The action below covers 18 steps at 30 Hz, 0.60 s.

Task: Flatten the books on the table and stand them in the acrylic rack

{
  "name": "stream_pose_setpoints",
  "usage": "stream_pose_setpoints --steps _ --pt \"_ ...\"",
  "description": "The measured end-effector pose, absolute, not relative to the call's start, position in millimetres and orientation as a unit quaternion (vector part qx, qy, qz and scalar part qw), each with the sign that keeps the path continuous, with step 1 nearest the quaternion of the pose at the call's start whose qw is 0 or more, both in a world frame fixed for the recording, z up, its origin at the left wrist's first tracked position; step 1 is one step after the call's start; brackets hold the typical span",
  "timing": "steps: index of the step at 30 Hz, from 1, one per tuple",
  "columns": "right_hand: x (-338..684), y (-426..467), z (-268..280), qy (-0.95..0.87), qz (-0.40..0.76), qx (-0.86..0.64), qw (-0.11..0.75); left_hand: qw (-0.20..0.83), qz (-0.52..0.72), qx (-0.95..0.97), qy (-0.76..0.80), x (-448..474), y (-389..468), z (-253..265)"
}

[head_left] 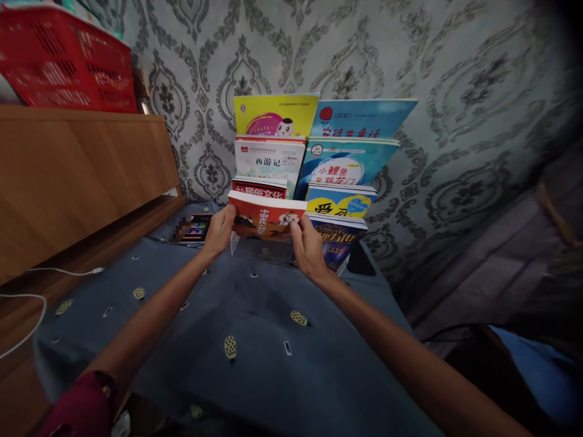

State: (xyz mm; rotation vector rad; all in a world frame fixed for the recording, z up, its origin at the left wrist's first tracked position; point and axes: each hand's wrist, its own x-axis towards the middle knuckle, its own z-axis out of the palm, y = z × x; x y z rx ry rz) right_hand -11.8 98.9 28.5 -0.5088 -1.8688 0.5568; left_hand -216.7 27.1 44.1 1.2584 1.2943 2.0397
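Note:
An orange-red book (268, 220) is held between my two hands at the front left of a tiered book stand (262, 250). My left hand (221, 229) grips its left edge, thumb on the cover. At its right edge my right hand (308, 247) has the thumb pressed on the front; its other fingers are partly hidden. Behind it rise a red book (259, 189), a white book (269, 159) and a yellow book (276, 115). The right column has a dark blue book (337, 240), a yellow-and-blue book (341, 201), a teal book (350, 161) and a blue book (364, 115).
The stand rests on a dark blue patterned cloth (255, 340). A tablet-like screen (197, 229) lies to its left, a black flat object (361, 262) to its right. A wooden cabinet (86, 176) with a red basket (68, 60) stands at left, near a white cable (68, 272). Patterned wallpaper is behind.

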Motion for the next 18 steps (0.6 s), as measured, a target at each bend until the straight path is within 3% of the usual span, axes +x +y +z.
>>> stream_pose_setpoints --steps 3,9,18 --pt "-14 106 20 -0.790 0.237 -0.221 0.519 0.238 0.722 0.453 0.466 -224 39 29" --pt "-19 116 6 -0.793 0.258 -0.231 0.501 0.168 0.676 0.535 0.478 -238 55 2" --pt "-32 124 11 -0.804 0.252 -0.244 0.480 0.175 0.674 0.516 0.499 -252 71 -4"
